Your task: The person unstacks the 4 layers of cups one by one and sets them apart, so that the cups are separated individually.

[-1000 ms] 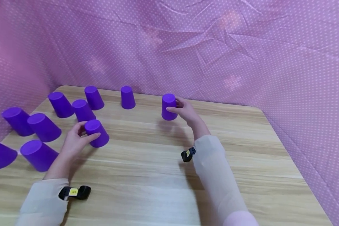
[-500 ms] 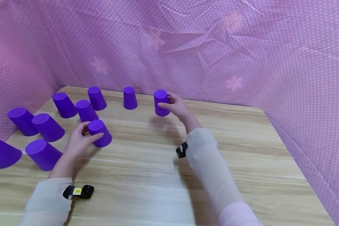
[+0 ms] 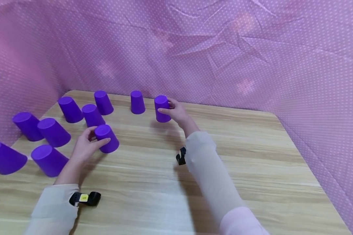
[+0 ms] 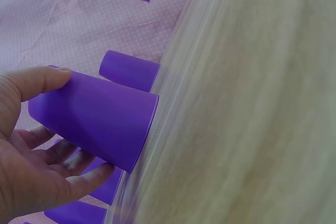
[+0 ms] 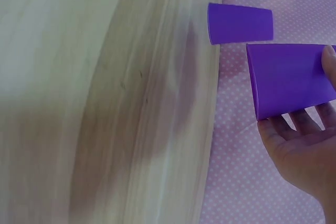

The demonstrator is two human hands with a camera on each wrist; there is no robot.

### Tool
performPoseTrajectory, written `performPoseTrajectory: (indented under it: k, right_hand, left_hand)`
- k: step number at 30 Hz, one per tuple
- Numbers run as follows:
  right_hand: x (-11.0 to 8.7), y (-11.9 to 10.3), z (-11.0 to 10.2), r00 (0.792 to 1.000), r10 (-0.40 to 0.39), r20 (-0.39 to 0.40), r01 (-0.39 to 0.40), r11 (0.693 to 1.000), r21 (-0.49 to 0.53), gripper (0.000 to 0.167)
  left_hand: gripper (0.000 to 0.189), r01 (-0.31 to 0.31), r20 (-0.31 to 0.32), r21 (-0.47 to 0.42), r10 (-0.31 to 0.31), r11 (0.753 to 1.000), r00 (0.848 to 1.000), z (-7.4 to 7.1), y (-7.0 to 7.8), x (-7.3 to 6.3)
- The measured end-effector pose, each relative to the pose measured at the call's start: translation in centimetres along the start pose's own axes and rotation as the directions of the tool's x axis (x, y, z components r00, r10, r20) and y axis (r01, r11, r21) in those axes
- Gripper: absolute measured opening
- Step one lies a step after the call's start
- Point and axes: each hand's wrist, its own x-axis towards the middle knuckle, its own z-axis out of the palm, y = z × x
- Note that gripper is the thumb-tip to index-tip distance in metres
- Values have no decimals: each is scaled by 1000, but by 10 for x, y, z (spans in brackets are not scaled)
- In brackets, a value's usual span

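Observation:
My left hand (image 3: 85, 147) grips an upside-down purple cup (image 3: 108, 141), thumb on the near side and fingers round the far side. In the left wrist view its rim is at the table surface, though contact cannot be made out for certain. At the back, my right hand (image 3: 177, 112) holds another upside-down purple cup (image 3: 161, 112) between thumb and fingers. The right wrist view shows this held cup (image 5: 289, 80) raised off the table, its rim apart from the wood. Just left of it stands a lone purple cup (image 3: 137, 103), also upside down.
Several more upside-down purple cups stand at the left of the wooden table (image 3: 238, 156), among them a front one (image 3: 49, 161), a far-left one (image 3: 4, 158) and a back one (image 3: 103, 103). Pink dotted cloth (image 3: 194, 58) hangs behind and at both sides.
My right hand has carried its cup leftward, closer to the lone back cup. The left hand keeps its hold beside the same cups; the whole head view has shifted slightly.

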Motion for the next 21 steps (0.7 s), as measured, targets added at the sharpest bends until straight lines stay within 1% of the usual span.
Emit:
performPoseTrajectory:
  k: [3, 4, 7, 9, 14, 18, 21]
  right_hand:
    - [1, 0, 8, 1000, -2, 7, 1, 1000, 3, 63]
    - [2, 0, 11, 1000, -11, 11, 11, 1000, 10, 62]
    - [2, 0, 21, 999, -39, 18, 38, 999, 22, 59]
    - [3, 2, 28, 999, -48, 19, 48, 998, 35, 57]
    - [4, 6, 44, 1000, -26, 4, 26, 998, 54, 56]
    - [2, 8, 56, 1000, -15, -21, 16, 998, 53, 55]
    - [1, 9, 64, 1000, -6, -18, 7, 998, 60, 55]
  left_hand:
    - [85, 5, 4, -9, -5, 1000, 1000, 1, 0, 0]
    - [87, 6, -2, -10, -6, 1000, 1000, 1, -6, 3]
    - [82, 5, 3, -30, -4, 1000, 1000, 1, -5, 3]
    - [81, 10, 0, -26, -10, 1000, 1000, 1, -6, 4]
    - [81, 10, -3, -8, -10, 1000, 1000, 1, -5, 4]
    - [80, 1, 14, -25, 0, 1000, 1000, 0, 0, 1]
    - [81, 11, 8, -14, -11, 1000, 1000, -1, 1, 0]
